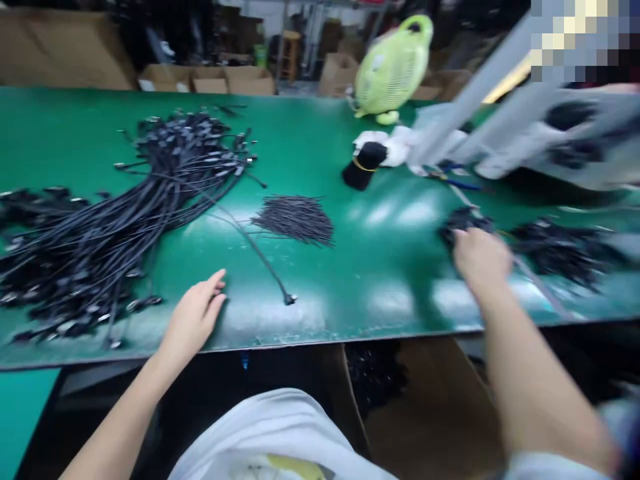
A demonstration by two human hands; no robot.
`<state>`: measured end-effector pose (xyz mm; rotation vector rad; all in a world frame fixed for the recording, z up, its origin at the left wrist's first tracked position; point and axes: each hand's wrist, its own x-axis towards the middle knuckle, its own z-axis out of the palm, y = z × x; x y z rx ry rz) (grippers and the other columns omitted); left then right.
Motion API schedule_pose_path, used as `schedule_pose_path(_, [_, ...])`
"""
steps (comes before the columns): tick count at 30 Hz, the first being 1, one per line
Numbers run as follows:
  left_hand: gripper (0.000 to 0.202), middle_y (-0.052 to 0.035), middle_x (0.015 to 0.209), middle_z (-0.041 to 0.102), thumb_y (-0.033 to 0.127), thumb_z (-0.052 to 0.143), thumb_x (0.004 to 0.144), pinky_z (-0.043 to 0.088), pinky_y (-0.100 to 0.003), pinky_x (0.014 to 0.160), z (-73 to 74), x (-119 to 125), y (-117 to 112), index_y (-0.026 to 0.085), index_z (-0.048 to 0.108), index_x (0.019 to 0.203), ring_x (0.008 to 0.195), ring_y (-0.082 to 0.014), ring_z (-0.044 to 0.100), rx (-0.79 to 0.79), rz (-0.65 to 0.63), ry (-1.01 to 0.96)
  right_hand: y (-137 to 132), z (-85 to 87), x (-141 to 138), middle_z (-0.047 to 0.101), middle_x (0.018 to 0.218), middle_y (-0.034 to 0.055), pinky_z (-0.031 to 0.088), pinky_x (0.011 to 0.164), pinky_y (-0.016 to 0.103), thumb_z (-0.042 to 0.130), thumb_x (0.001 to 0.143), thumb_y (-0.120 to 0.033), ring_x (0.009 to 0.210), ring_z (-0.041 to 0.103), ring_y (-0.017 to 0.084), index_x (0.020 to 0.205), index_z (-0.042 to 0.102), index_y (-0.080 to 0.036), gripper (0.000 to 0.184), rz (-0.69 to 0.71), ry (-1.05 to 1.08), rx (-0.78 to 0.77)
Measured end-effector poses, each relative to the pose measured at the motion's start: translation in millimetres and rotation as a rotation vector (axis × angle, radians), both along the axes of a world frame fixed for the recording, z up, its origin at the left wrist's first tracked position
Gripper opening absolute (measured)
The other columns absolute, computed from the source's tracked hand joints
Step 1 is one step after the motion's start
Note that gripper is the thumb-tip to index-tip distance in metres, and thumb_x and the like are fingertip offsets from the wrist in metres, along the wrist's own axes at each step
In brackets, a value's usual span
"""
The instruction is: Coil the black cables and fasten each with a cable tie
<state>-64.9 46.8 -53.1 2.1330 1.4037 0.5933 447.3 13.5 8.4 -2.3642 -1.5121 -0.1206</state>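
My left hand [197, 310] rests near the table's front edge, fingers loosely curved and apart, holding nothing. Just beyond it a single black cable [265, 260] lies with its plug toward me. My right hand [483, 257] is closed at the right side of the table, on a small bundle of black cable [465, 223]; its fingertips are hidden and slightly blurred. A pile of black bundles [560, 250] lies to the right of that hand. To the left spreads a large heap of long black cables [165, 180] with metal-ended plugs. A stack of short black ties [295, 219] sits mid-table.
The green table [350, 280] runs across the view. A light green fan [393, 70] stands at the back, near a banded black bundle [364, 167]. Grey posts [475, 87] rise at the right, with a person partly visible behind. Below the table edge is an open cardboard box [430, 407].
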Motion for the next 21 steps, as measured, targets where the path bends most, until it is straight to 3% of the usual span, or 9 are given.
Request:
schedule_pose_path(1, [0.045,-0.0091,0.112,0.066,0.033,0.042,0.096,0.046,-0.041,0.095,4.4,5,1,0.023,0.048,0.14,0.102,-0.0243,0.061,-0.004,-0.012,-0.017,6,-4.8,19,0.052,0.06,0.0119,0.041,0.07,0.048,0.025,0.091,-0.057,0.076,0.061,0.029,0.052,0.049,-0.026,0.055,0.007,-0.02,0.042])
schedule_pose_path(3, [0.045,-0.0087,0.109,0.066,0.03,0.039,0.097,0.045,-0.039,0.094,11.5,24,1,0.024,0.046,0.142,0.103,-0.0238,0.059,-0.02,-0.065,-0.011,18,-18.6,39,0.051,0.058,0.0103,0.04,0.065,0.05,0.038,0.083,-0.066,0.074,0.061,0.032,0.048,0.048,-0.027,0.053,0.052,-0.182,0.287])
schedule_pose_path(5, [0.046,-0.0086,0.11,0.065,0.033,0.044,0.097,0.045,-0.038,0.093,15.2,51,0,0.027,0.044,0.143,0.103,-0.0242,0.057,-0.028,-0.14,0.007,27,-28.6,29,0.059,0.07,0.0124,0.04,0.066,0.051,0.045,0.083,-0.062,0.081,0.063,0.035,0.065,0.062,-0.029,0.042,0.138,-0.222,0.384])
schedule_pose_path(8, [0.044,-0.0125,0.116,0.06,0.045,0.061,0.087,0.045,-0.042,0.091,14.9,89,-3,0.023,0.06,0.126,0.106,-0.0287,0.053,0.006,-0.281,0.064,39,-28.3,-40,0.067,0.092,0.013,0.047,0.073,0.047,0.044,0.091,-0.048,0.092,0.065,0.033,0.095,0.068,-0.03,0.031,0.401,-0.067,0.231])
schedule_pose_path(11, [0.035,-0.0141,0.109,0.057,0.049,0.063,0.085,0.046,-0.041,0.085,12.2,104,-12,0.016,0.065,0.096,0.1,-0.0288,0.052,0.004,-0.359,0.112,52,-24.1,-136,0.07,0.105,0.0103,0.051,0.086,0.042,0.043,0.094,-0.04,0.099,0.065,0.027,0.101,0.066,-0.025,0.029,0.688,0.121,0.055])
schedule_pose_path(15, [0.011,-0.0059,0.101,0.054,0.023,0.06,0.086,0.045,-0.031,0.078,14.6,85,-30,0.019,0.055,0.095,0.085,-0.0181,0.052,-0.196,-0.307,-0.079,71,-32.2,-237,0.07,0.105,0.0081,0.053,0.082,0.037,0.047,0.093,-0.035,0.091,0.068,0.021,0.118,0.06,-0.021,0.031,0.85,0.364,-0.092])
schedule_pose_path(19, [0.042,-0.0009,0.091,0.056,0.002,0.05,0.068,0.04,-0.028,0.073,25.6,54,-52,0.022,0.042,0.104,0.078,-0.0136,0.048,-0.495,-0.137,-0.492,95,-39.3,-296,0.067,0.107,0.0078,0.053,0.075,0.033,0.036,0.093,-0.017,0.078,0.066,0.015,0.135,0.047,-0.02,0.043,1.001,0.499,-0.134])
schedule_pose_path(21, [0.046,0.0023,0.081,0.053,0.001,0.044,0.063,0.036,-0.025,0.065,33.1,39,-63,0.022,0.038,0.103,0.069,-0.0115,0.043,-0.627,-0.033,-0.756,109,-35.4,-320,0.063,0.113,0.0098,0.052,0.078,0.032,0.032,0.09,-0.008,0.084,0.064,0.015,0.136,0.047,-0.02,0.05,1.127,0.402,-0.06])
